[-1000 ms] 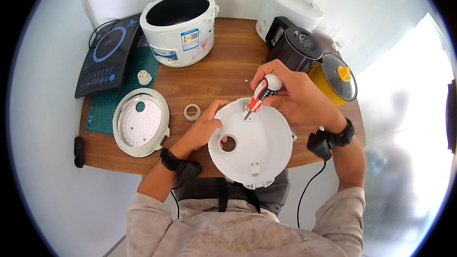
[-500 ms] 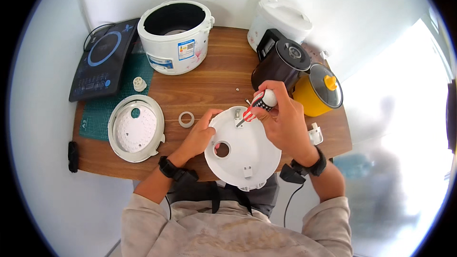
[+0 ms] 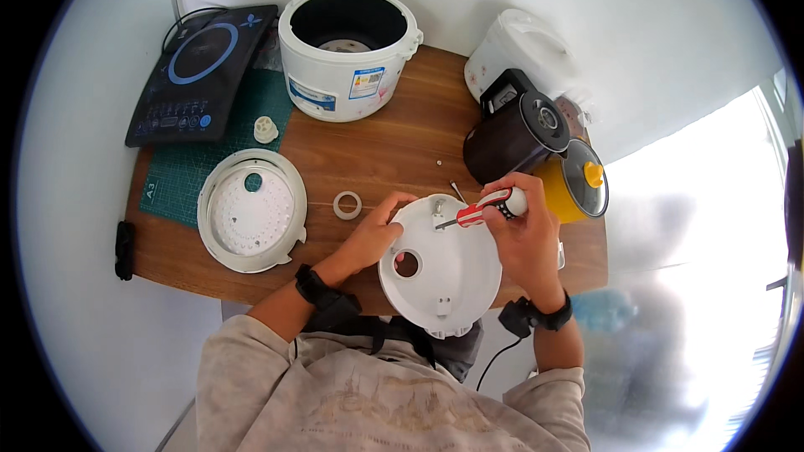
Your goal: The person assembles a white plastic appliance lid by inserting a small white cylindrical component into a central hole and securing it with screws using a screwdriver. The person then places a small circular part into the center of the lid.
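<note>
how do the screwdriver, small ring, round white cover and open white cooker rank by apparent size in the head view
1. Open white cooker and round white cover: too alike to rank; the cover seems nearer the camera.
2. Screwdriver
3. Small ring

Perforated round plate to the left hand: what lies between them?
A small off-white ring lies between the perforated round plate and the left hand, on the wooden tabletop; the head view shows it.

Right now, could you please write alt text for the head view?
The right hand points a screwdriver at a round white cover that the left hand grips. On the wooden table stand an open white pot and a dark kettle.
</note>
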Demonstrator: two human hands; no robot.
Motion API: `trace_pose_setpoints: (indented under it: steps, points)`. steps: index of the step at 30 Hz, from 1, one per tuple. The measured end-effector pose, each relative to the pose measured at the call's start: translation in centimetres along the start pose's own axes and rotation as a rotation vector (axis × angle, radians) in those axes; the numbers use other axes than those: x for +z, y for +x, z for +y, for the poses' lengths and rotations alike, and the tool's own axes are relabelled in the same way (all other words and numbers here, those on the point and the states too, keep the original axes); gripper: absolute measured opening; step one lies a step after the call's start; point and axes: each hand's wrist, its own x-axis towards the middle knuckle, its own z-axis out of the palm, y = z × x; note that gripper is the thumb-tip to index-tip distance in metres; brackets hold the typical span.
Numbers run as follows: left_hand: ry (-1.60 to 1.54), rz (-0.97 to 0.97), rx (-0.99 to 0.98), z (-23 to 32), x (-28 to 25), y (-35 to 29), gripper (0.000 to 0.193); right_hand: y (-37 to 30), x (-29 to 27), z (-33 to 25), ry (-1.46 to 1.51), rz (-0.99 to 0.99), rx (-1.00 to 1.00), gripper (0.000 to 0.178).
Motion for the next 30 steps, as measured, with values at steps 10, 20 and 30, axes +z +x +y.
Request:
trace_pose_setpoints:
  steps: [10,20,30]
  points:
    - [-0.009,-0.079,-0.107,1.7,0.7,-0.3,0.059,-0.9,-1.7,-0.5,-0.13,0.009,-0.02,0.032]
    - [-0.055,-0.053,-0.044,1.3,0.4,-0.1,0.06,0.6,-3.3,-0.3,-0.086,-0.256,-0.096,0.04]
    - [-0.065,-0.063,-0.061,1.2,0.0,-0.4,0.057,-0.7,-1.8,-0.9,-0.025,-0.126,-0.036,0.044]
